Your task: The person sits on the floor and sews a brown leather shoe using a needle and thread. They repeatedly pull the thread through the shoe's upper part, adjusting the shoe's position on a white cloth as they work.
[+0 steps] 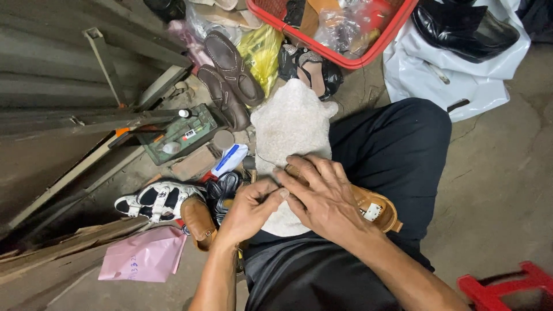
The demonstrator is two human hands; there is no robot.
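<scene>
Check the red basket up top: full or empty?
Full. The red basket holds shoes and clear plastic bags heaped to its rim; its far side is cut off by the frame.

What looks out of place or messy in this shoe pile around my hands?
Nothing looks damaged or spilled, but the footwear lies jumbled. The brown shoes lie skewed, one overlapping the other, beside a red basket. The white strappy sandal lies on its side. Both hands, left and right, rest on a tan sandal over a fuzzy cloth.

Head camera looks steeply down, close over the lap (368,150)
</scene>
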